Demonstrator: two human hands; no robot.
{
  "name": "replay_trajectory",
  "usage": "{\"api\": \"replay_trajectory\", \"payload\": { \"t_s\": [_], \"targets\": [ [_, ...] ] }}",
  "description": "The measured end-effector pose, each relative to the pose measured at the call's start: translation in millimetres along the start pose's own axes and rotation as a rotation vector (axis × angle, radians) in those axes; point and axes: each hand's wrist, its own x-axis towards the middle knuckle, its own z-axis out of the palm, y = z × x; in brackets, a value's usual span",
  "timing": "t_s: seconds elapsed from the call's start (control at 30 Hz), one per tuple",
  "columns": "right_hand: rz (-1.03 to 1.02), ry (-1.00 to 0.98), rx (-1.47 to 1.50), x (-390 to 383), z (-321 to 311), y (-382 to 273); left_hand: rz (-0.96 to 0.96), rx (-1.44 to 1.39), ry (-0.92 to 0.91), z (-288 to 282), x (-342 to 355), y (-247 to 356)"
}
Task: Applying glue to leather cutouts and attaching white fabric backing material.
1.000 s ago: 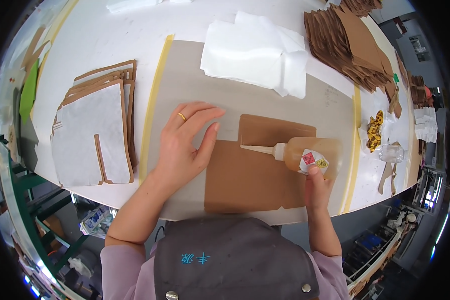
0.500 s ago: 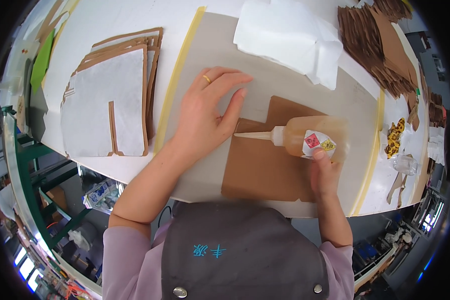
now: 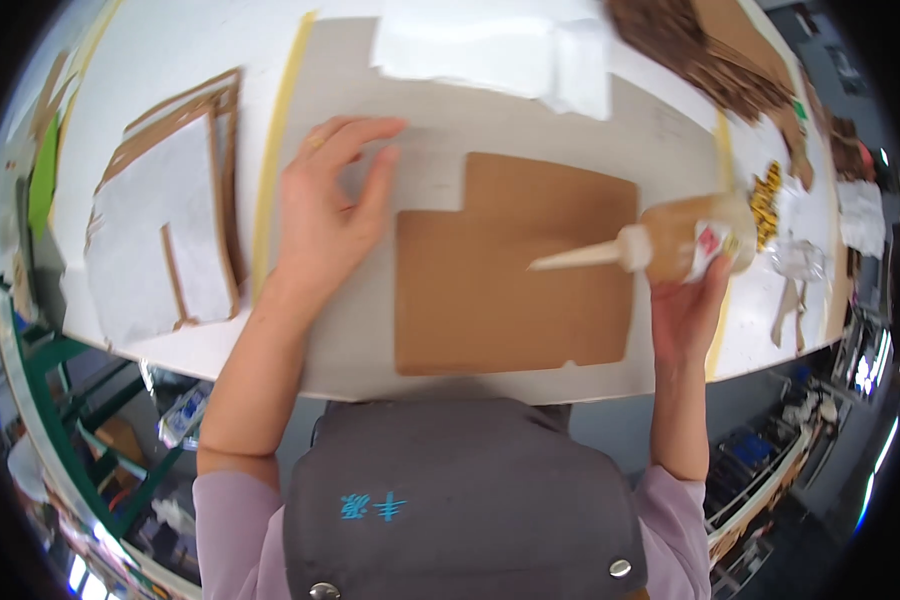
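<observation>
A flat brown cut piece (image 3: 510, 300) with a stepped upper left corner lies in front of me on the grey work mat (image 3: 350, 350). Over its right edge my right hand (image 3: 685, 305) grips a squeeze bottle (image 3: 675, 240) of amber liquid. The bottle is tilted on its side, its long pale nozzle pointing left above the brown piece. To the left of the piece, my left hand (image 3: 335, 205) is raised over the mat, its thumb and fingers apart and nothing between them. A ring shows on one finger.
Left of a yellow tape strip (image 3: 280, 150) stands a stack of white-faced, brown-edged pieces (image 3: 160, 230). White sheets (image 3: 470, 45) lie at the far side. Brown pieces (image 3: 705, 60) are piled at the far right, near a spotted yellow scrap (image 3: 765, 205) and clear plastic (image 3: 798, 260).
My right hand has carried the bottle rightward, off most of the brown piece, so more of it shows. The whole table has shifted left in view.
</observation>
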Motion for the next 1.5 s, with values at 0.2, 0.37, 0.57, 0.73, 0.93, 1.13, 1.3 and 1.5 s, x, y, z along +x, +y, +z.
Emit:
{"api": "replay_trajectory", "payload": {
  "t_s": [0.2,0.37,0.57,0.73,0.93,1.13,1.3,1.5],
  "targets": [
    [-0.239,0.193,-0.278,73.8,-63.9,-43.8,-0.068,0.048,-0.033,0.1,-4.9,-5.9],
    [-0.234,0.181,-0.328,91.7,-58.6,-37.9,-0.271,-0.038,0.010,5.9,-0.9,-2.5],
    [-0.226,0.214,-0.521,107.8,-55.2,-26.5,-0.295,-0.035,0.008,9.6,0.6,-3.9],
    [-0.181,0.124,-0.478,82.4,-41.7,-36.8,-0.313,-0.007,-0.019,8.0,-0.8,-5.7],
    [-0.154,0.168,-0.510,25.8,-58.0,-37.1,-0.269,-0.029,0.000,9.5,-0.6,-6.5],
    [-0.124,0.258,-0.458,-42.7,-92.6,-26.3,-0.274,-0.043,-0.024,9.4,-1.8,-8.3],
    [-0.220,0.332,-0.340,-81.8,-101.7,-10.4,-0.291,-0.001,-0.050,6.7,-0.4,-10.0],
    [-0.222,0.226,-0.334,-83.8,-86.4,14.1,-0.227,-0.028,-0.019,8.7,-3.2,-13.2]
  ]
}}
